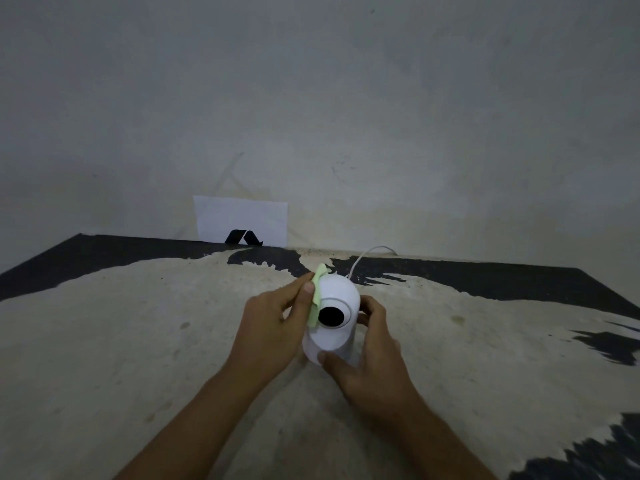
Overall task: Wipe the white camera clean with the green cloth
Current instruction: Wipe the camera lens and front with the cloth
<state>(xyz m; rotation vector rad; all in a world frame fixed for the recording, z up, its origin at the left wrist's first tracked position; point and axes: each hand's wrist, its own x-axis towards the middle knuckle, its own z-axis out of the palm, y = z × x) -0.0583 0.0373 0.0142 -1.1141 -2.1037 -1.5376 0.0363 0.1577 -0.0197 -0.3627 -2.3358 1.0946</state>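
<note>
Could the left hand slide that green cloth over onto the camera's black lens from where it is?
Probably yes. The left hand presses the green cloth against the white camera right beside the black lens, which faces up uncovered; the right hand holds elsewhere.

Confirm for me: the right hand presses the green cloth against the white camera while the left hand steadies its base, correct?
Not quite. The head view shows the left hand pressing the green cloth against the white camera, while the right hand steadies its base.

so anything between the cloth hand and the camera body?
Nothing visible. The left hand presses the green cloth directly on the white camera, on its left side beside the lens. The right hand steadies its base on the opposite side.
</note>
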